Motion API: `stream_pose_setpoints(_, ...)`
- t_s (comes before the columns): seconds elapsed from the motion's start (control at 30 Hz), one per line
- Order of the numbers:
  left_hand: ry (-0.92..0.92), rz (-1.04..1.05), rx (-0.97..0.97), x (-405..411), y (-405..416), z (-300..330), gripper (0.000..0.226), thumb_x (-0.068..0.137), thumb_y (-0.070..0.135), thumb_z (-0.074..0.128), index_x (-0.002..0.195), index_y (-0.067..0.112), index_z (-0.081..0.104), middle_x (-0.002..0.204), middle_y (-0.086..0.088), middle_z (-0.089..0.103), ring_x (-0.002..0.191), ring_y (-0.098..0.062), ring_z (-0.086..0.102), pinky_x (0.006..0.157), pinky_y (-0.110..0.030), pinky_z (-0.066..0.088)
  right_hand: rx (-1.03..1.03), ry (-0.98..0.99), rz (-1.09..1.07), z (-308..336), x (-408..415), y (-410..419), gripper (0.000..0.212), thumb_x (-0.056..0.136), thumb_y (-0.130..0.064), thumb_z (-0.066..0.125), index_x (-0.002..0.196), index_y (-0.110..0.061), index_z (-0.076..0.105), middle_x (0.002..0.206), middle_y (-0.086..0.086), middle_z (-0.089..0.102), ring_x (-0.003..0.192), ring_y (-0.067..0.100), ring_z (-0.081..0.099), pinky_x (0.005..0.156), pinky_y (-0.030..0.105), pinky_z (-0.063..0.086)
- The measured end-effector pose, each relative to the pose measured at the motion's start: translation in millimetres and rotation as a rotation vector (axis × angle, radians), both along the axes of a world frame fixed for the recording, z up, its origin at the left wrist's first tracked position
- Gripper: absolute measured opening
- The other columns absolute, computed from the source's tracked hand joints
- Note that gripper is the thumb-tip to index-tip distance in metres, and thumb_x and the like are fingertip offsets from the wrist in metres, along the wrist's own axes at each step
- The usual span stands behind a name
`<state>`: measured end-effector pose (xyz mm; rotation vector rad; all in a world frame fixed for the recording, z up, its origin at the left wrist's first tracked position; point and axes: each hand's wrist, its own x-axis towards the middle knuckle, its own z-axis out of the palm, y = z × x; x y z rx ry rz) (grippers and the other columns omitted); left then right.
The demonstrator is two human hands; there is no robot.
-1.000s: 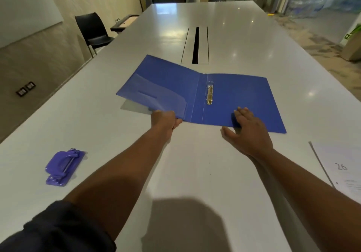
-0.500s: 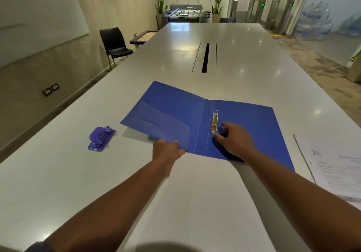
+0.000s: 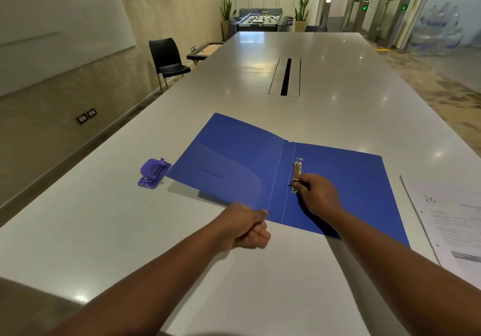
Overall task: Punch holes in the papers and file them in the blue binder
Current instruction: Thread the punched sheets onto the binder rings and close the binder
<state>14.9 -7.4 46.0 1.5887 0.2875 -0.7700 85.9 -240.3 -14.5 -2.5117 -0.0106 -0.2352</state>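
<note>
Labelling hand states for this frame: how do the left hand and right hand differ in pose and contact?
The left hand is curled at the near edge of the open blue plastic binder, at its left cover; the right hand lies further in, on the right cover. The left hand's fingers are at flat plastic; the right hand's fingers are at the near ring of the metal ring clasp. Both touch the binder.
</note>
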Motion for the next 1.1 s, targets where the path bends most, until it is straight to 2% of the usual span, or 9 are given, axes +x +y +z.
stream_pose_setpoints(0.13, -0.575, -0.135, 0.295, 12, -22, 9, 0.024, 0.097, 0.028, 0.065, 0.087, 0.006, 0.069, 0.078, -0.01, 0.076, 0.07, -0.024, 0.073, 0.072, -0.042, 0.063, -0.031, -0.015, 0.01, 0, -16, 6, 0.022, 0.103, -0.033, 0.057, 0.106, -0.024, 0.077, 0.098, -0.003, 0.072, 0.086, 0.019, 0.063, 0.067, 0.032, 0.048)
stream_pose_setpoints(0.2, -0.837, -0.224, 0.479, 23, -30, 9, 0.014, 0.094, 0.028, 0.068, 0.1, 0.015, 0.071, 0.096, -0.003, 0.076, 0.089, -0.018, 0.072, 0.086, -0.041, 0.06, -0.029, -0.016, 0.022, 0, -26, 8, 0.02, 0.102, -0.033, 0.058, 0.104, -0.025, 0.076, 0.096, -0.003, 0.072, 0.087, 0.021, 0.064, 0.07, 0.035, 0.05)
stream_pose_setpoints(0.3, -1.022, -0.411, 0.536, 39, -35, -1, 0.04, 0.091, 0.029, 0.072, 0.128, 0.018, 0.064, 0.134, -0.002, 0.062, 0.123, -0.02, 0.059, 0.103, -0.041, 0.051, -0.014, -0.005, 0.016, 1, -44, 13, 0.02, 0.102, -0.032, 0.059, 0.104, -0.023, 0.077, 0.097, -0.001, 0.072, 0.089, 0.022, 0.065, 0.072, 0.038, 0.051)
stream_pose_setpoints(0.4, -1.066, -0.589, 0.634, 49, -39, -16, 0.067, 0.089, 0.037, 0.07, 0.15, 0.023, 0.046, 0.16, -0.003, 0.039, 0.149, -0.023, 0.034, 0.119, -0.045, 0.031, -0.009, -0.002, 0.017, 1, -61, 17, 0.022, 0.102, -0.033, 0.057, 0.107, -0.026, 0.076, 0.1, -0.002, 0.073, 0.091, 0.021, 0.066, 0.073, 0.038, 0.052)
stream_pose_setpoints(0.47, -1.072, -0.659, 0.693, 54, -43, -26, 0.072, 0.086, 0.044, 0.067, 0.151, 0.027, 0.042, 0.164, -0.001, 0.032, 0.151, -0.023, 0.029, 0.122, -0.048, 0.025, -0.018, 0.007, 0.016, 1, -70, 19, 0.022, 0.102, -0.033, 0.055, 0.108, -0.028, 0.076, 0.101, -0.005, 0.073, 0.092, 0.019, 0.065, 0.075, 0.038, 0.052)
stream_pose_setpoints(0.6, -1.119, -0.702, 0.742, 55, -47, -37, 0.075, 0.08, 0.057, 0.053, 0.148, 0.026, 0.045, 0.16, 0.004, 0.04, 0.137, -0.02, 0.048, 0.115, -0.046, 0.036, -0.023, 0.017, 0.005, 2, -83, 20, 0.023, 0.103, -0.032, 0.052, 0.109, -0.028, 0.074, 0.098, -0.006, 0.072, 0.091, 0.019, 0.064, 0.072, 0.036, 0.049)
stream_pose_setpoints(0.73, -1.202, -0.584, 0.726, 59, -45, -53, 0.063, 0.087, 0.053, 0.053, 0.143, 0.023, 0.055, 0.146, 0.003, 0.056, 0.128, -0.02, 0.057, 0.106, -0.041, 0.045, -0.011, 0.023, -0.002, 7, -87, 21, 0.024, 0.103, -0.033, 0.052, 0.112, -0.03, 0.075, 0.099, -0.006, 0.073, 0.089, 0.018, 0.065, 0.072, 0.038, 0.051)
stream_pose_setpoints(0.9, -1.268, -0.515, 0.724, 58, -51, -60, 0.052, 0.092, 0.05, 0.049, 0.133, 0.021, 0.063, 0.13, 0.003, 0.067, 0.111, -0.021, 0.066, 0.093, -0.04, 0.054, -0.011, 0.032, -0.132, 9, -84, 20, 0.022, 0.098, -0.042, 0.056, 0.094, -0.027, 0.073, 0.081, -0.007, 0.072, 0.073, 0.013, 0.063, 0.063, 0.039, 0.053)
stream_pose_setpoints(1.1, -1.261, -0.541, 0.74, 57, -49, -60, 0.054, 0.095, 0.048, 0.043, 0.14, 0.021, 0.059, 0.136, 0.0, 0.065, 0.114, -0.021, 0.065, 0.093, -0.039, 0.054, 0.0, 0.014, -0.207, 4, -83, 25, 0.029, 0.093, -0.043, 0.056, 0.078, -0.019, 0.057, 0.07, -0.001, 0.061, 0.064, 0.017, 0.055, 0.057, 0.041, 0.046)
